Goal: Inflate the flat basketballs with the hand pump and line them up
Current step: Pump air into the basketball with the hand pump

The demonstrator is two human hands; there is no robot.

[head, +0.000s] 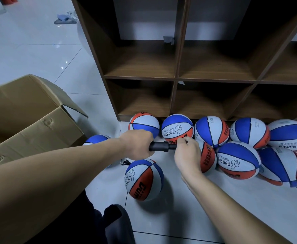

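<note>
Both forearms reach forward over the tiled floor, meeting above the balls. The left hand, knuckles up, is wrapped round one end of the black pump, which lies level between the hands, while the right hand has its fingers curled and pinching at the pump's other end, just over a ball. More balls crowd the foot of the shelf, one ball lies nearer, and a box stands left.
</note>
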